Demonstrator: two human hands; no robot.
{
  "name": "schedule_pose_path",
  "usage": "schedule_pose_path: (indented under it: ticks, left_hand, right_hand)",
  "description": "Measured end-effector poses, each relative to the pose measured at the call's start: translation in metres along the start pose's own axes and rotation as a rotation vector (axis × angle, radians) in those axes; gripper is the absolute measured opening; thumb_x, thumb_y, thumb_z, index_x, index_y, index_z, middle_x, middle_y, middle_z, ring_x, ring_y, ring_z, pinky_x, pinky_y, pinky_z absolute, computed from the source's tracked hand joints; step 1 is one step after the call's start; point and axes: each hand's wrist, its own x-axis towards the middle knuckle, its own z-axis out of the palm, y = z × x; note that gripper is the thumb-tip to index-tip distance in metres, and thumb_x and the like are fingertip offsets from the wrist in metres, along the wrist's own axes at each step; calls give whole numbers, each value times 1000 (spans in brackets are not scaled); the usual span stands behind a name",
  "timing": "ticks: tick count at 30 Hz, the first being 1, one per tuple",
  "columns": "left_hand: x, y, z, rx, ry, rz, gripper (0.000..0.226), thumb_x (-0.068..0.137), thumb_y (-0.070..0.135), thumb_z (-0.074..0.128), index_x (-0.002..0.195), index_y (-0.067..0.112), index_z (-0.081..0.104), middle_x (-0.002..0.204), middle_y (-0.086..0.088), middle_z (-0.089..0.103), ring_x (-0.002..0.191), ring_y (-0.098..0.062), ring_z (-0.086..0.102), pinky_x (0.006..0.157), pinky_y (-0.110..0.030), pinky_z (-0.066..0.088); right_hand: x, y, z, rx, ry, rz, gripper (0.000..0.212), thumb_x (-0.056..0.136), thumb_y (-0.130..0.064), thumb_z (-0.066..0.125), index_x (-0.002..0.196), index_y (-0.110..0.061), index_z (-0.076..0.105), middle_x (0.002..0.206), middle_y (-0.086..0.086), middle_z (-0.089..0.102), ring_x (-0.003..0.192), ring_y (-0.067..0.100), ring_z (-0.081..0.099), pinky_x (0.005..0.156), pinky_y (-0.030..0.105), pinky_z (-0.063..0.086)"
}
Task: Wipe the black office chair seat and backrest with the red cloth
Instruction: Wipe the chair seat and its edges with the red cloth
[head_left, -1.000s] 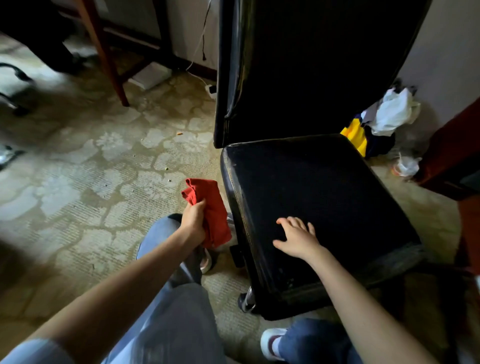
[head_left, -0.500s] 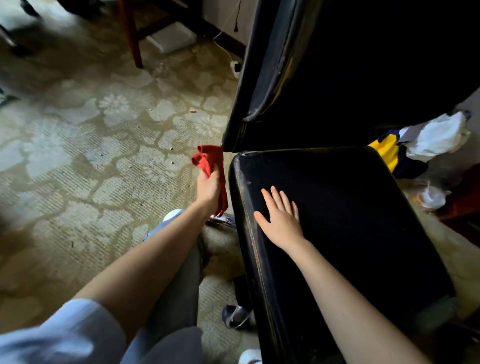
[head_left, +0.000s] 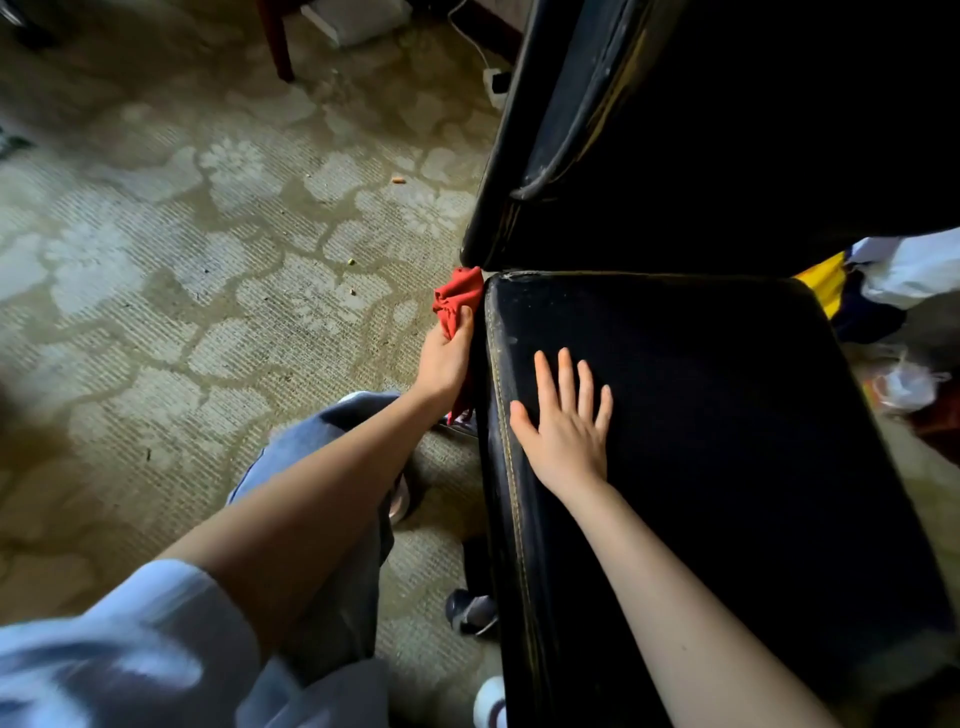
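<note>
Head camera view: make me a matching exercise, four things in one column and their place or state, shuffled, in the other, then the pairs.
1 red cloth
2 right hand
3 left hand
4 backrest

A flat, fingers spread, on the seat
B stands behind the seat
C grips the cloth beside the seat's edge
D bunched by the seat's back corner

Pairs: 1-D, 2-A, 3-C, 4-B

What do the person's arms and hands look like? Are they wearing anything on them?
A whitish sleeve covers the upper left arm; below it the arm is bare. The right arm shows no sleeve in view. The left grip and right grip are bare hands: no gloves, rings or watch visible.
</note>
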Motion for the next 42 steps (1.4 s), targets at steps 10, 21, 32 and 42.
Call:
schedule_pose_path:
  ticks: [10,21,32,42]
  left_hand:
    - [-64,-13,-14,292,-89,14,15,99,30,46,102,25,59,95,5,62,88,-8,54,80,-22,39]
    - [-74,40,-43,318,-80,111,22,96,21,53,74,19,56,68,-1,61,62,-14,57,63,-31,49]
    - [16,50,4,888,-47,449,33,81,-3,43,104,5,65,98,-20,68,91,-39,56,77,-35,37]
    - [0,35,-10,1051,-96,462,28,86,3,47,107,12,63,91,-18,64,99,-33,50,74,-37,41]
  right_hand:
    - [1,-1,-2,51,-36,22,65,98,-47,30,151,-29,-3,159,0,-10,145,20,-12,114,45,-11]
    - [3,5,-9,187,-140,-3,64,98,-47,31,149,-33,-6,157,-4,-17,143,15,-19,112,40,-17]
    - [6,4,-2,137,-94,6,69,89,-57,19,150,-33,-3,158,-4,-14,144,16,-16,112,40,-14]
    - [6,3,-6,154,-123,19,62,99,-44,30,150,-31,-4,158,-3,-16,143,17,-18,112,41,-16]
